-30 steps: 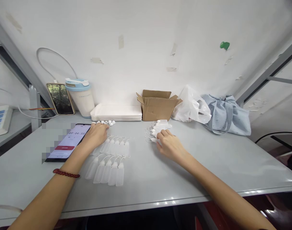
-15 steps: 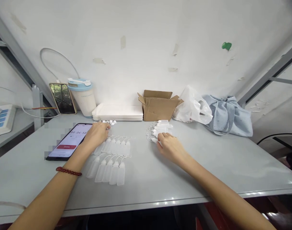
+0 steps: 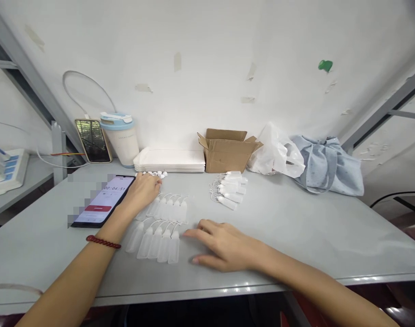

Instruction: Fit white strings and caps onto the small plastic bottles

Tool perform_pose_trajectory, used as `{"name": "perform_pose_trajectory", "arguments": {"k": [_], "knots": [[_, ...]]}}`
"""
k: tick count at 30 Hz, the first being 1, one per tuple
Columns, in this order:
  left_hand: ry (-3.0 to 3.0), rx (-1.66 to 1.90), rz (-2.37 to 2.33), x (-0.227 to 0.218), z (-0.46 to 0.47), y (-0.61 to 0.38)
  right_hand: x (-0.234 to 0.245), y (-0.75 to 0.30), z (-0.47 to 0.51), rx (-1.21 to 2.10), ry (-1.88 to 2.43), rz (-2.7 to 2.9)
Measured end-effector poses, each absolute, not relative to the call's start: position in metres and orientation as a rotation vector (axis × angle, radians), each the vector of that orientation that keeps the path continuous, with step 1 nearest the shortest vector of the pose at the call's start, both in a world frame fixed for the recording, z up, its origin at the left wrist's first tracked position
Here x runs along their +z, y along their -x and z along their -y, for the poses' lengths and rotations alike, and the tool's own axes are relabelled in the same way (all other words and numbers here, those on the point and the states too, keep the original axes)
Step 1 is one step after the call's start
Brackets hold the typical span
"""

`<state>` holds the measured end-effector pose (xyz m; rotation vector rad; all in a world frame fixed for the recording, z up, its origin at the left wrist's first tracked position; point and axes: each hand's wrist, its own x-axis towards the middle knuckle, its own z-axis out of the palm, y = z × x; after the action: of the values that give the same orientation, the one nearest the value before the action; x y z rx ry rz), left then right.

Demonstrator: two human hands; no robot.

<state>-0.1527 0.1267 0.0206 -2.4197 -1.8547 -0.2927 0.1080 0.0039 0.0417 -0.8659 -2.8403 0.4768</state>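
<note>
My left hand (image 3: 143, 193) rests at the back left, beside a cluster of small white caps (image 3: 160, 174). Its fingers curl down together; whatever is under the fingertips is hidden. Below it lie two rows of translucent plastic bottles with thin white tails, a back row (image 3: 168, 210) and a front row (image 3: 155, 243). My right hand (image 3: 224, 247) is just right of the front row, with index finger and thumb stretched apart and nothing between them. Further back, a loose pile of similar bottles (image 3: 230, 190) lies untouched, white tips pointing left.
A phone showing a timer (image 3: 103, 202) lies left of my left forearm. Along the wall stand a propped phone (image 3: 93, 141), a tumbler (image 3: 122, 141), a white stack (image 3: 170, 160), an open cardboard box (image 3: 229, 156), a plastic bag (image 3: 275, 152) and a blue cloth bag (image 3: 330, 165).
My right hand has left the bottle pile and come toward me and left, its fingers spreading. My left hand stays by the caps. The whole view has shifted slightly.
</note>
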Motion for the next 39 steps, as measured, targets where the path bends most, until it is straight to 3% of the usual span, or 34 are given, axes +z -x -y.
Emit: {"name": "perform_pose_trajectory", "arguments": {"k": [11,28,34,39], "knots": [[2.385,-0.685,1.842,0.025,-0.123,0.142,0.028,-0.090,0.000,0.194,0.790,2.952],[2.488,-0.867,1.894,0.048,-0.101,0.122,0.030,-0.104,-0.001,0.275,0.843,2.882],[2.763,-1.163,2.040,0.056,-0.090,0.112,0.033,-0.116,-0.013,0.176,0.911,2.586],[3.227,-1.328,2.069,0.067,-0.077,0.103,0.039,-0.122,-0.019,0.543,1.013,2.193]]}}
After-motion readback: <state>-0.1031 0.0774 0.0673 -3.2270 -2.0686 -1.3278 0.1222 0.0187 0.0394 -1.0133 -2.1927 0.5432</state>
